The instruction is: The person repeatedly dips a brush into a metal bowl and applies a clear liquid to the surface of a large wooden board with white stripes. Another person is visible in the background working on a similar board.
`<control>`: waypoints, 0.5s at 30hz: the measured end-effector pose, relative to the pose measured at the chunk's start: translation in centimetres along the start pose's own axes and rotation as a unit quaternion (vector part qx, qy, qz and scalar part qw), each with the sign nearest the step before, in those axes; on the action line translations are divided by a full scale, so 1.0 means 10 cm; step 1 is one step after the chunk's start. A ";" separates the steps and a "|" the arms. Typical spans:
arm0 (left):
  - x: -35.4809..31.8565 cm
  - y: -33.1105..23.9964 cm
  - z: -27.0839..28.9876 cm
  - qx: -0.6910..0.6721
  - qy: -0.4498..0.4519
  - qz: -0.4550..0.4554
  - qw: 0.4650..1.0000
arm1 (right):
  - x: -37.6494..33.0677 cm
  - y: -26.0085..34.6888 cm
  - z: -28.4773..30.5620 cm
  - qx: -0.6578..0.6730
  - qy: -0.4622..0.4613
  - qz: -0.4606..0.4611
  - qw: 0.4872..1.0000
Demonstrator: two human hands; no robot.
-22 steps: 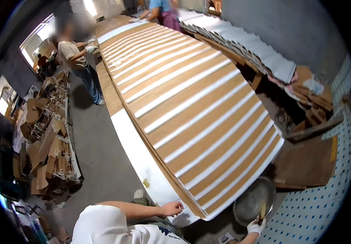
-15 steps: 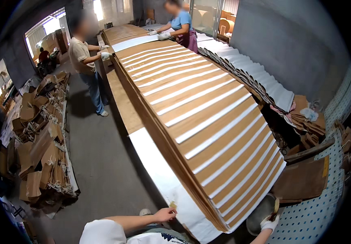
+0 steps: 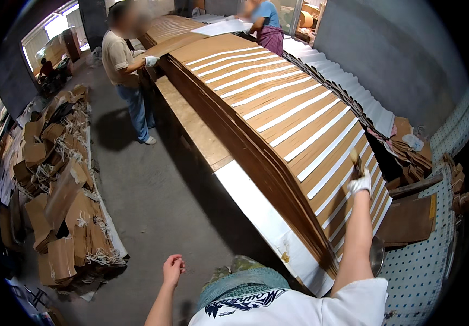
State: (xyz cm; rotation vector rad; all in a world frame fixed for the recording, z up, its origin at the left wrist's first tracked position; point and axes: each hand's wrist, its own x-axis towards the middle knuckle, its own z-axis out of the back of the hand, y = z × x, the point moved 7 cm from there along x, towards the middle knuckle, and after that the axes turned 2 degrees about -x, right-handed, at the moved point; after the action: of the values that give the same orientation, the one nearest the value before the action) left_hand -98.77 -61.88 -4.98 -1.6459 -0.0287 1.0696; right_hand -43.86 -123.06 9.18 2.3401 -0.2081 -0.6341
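Note:
My right hand (image 3: 359, 183), in a white knit glove, grips a brush (image 3: 357, 162) with pale bristles. It is over the long fanned stack of brown cardboard sheets (image 3: 278, 117), whose exposed edges show as white stripes. Whether the bristles touch the sheets is hard to tell. My bare left hand (image 3: 173, 268) hangs over the floor, left of the table, its fingers loosely bent apart and nothing in them. Partly hidden behind my right arm, a metal basin (image 3: 376, 254) stands beside the near end of the stack.
Along the table's left side runs a bare board with a white covering (image 3: 261, 217). Two people work at the far end; one holds a white sheet (image 3: 221, 27). Bundled cardboard pieces (image 3: 63, 217) lie on the floor at left. More layered white sheets (image 3: 348, 89) lie along the wall.
My right hand has brought the brush from the basin up over the striped sheets. My left hand has left the table edge. At the far end, the white sheet has been lifted.

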 end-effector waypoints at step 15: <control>1.48 -2.79 -0.42 0.235 0.044 -0.362 0.901 | 0.62 -1.76 -2.28 0.108 -0.019 0.001 0.994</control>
State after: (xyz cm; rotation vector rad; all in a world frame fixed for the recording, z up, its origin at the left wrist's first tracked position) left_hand -73.76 -46.71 7.63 -1.0878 -0.2811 0.3790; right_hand -27.61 -98.51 9.67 2.5360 -0.3100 -0.6852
